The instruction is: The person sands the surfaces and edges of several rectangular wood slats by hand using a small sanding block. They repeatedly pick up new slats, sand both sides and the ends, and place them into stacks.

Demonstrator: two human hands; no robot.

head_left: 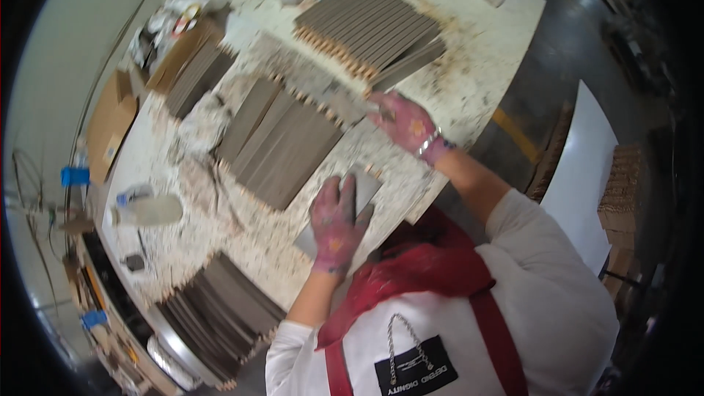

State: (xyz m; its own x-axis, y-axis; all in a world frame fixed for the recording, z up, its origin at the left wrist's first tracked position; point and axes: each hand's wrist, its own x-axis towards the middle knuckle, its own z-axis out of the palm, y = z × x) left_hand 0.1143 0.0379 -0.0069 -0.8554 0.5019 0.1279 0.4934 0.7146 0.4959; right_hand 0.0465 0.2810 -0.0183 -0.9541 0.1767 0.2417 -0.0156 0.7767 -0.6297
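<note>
On the tabletop, from your left, you have four groups of grey slats: one stack near the edge, one by the cardboard, a middle row, a far row. Your left hand lies flat, fingers spread, on one grey panel. Your right hand pinches one long slat at its end.
</note>
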